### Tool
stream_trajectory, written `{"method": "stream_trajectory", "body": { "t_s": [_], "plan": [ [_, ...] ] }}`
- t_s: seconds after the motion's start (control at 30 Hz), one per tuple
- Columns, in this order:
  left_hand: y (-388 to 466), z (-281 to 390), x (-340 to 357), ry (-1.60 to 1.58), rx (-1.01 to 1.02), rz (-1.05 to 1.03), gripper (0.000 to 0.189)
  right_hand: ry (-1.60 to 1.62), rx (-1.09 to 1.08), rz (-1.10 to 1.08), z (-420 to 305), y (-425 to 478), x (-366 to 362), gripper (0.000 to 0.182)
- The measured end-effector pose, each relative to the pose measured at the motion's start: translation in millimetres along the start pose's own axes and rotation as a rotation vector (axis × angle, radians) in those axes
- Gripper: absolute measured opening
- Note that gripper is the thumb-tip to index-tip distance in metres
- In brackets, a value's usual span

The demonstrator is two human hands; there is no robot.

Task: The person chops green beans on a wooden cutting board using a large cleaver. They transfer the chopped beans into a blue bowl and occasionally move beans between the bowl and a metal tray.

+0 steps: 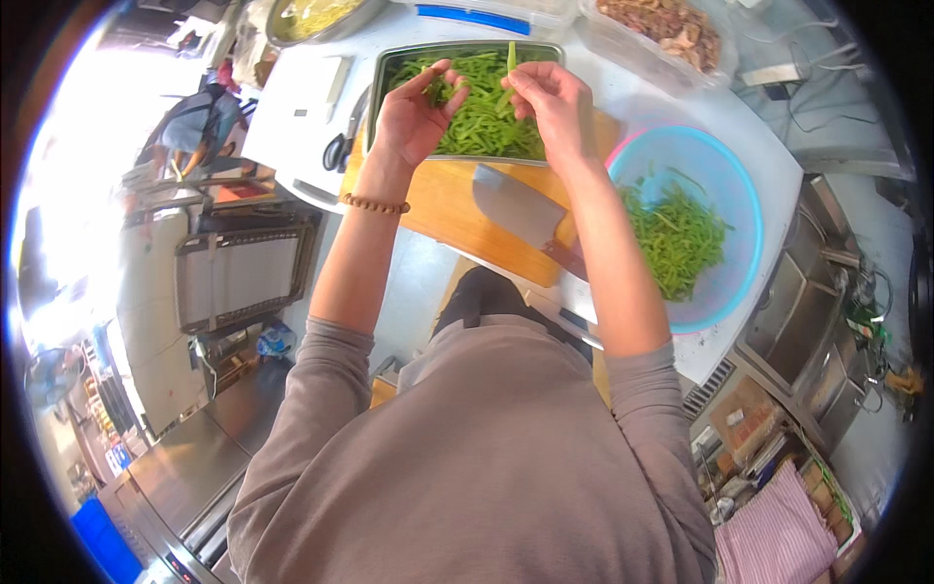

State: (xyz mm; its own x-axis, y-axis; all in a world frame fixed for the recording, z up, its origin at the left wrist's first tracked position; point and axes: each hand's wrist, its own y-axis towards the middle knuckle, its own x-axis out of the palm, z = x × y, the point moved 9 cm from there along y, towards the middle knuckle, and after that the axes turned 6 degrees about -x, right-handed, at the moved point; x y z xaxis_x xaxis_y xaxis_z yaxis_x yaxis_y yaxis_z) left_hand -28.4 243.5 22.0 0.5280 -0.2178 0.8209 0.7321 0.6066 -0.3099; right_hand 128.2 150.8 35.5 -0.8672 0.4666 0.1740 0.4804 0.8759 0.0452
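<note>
A metal tray (471,158) full of cut green vegetable strips (478,131) rests across the far part of a wooden cutting board (445,208). Over its left half, my left hand (419,113), palm up with curled fingers, holds several green pieces. My right hand (554,98) pinches one upright green strip (511,60) between thumb and fingertips above the tray's right side. A cleaver (516,204) lies flat on the board, its handle partly behind my right forearm. To the right, a blue plastic basin (744,255) holds more green strips (678,241).
Black-handled scissors (336,152) lie left of the tray. Beyond it stand a bowl (273,25) of yellow shreds and a clear plastic container (657,66) of brownish pieces. A metal sink (792,321) is at the right. A person (201,128) bends down at far left.
</note>
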Motion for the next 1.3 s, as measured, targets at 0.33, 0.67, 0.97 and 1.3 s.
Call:
{"method": "stream_trajectory", "body": {
  "t_s": [0.33, 0.67, 0.97, 1.3],
  "plan": [
    [-16, 35, -22, 0.341, 0.054, 0.105, 0.031, -0.195, -0.06, -0.32, 33, -3, 66, 0.028],
    [-11, 7, 6, 1.461, 0.215, 0.024, 0.065, -0.331, 0.323, -0.524, 36, -4, 21, 0.027],
    [-17, -25, -3, 1.088, 0.013, 0.175, 0.021, -0.706, 0.114, -0.384, -2, 12, 3, 0.018],
    [-51, -20, -5, 1.014, 0.131, 0.259, 0.016, -0.738, -0.2, -0.105, -14, 12, 36, 0.009]
  ]
}}
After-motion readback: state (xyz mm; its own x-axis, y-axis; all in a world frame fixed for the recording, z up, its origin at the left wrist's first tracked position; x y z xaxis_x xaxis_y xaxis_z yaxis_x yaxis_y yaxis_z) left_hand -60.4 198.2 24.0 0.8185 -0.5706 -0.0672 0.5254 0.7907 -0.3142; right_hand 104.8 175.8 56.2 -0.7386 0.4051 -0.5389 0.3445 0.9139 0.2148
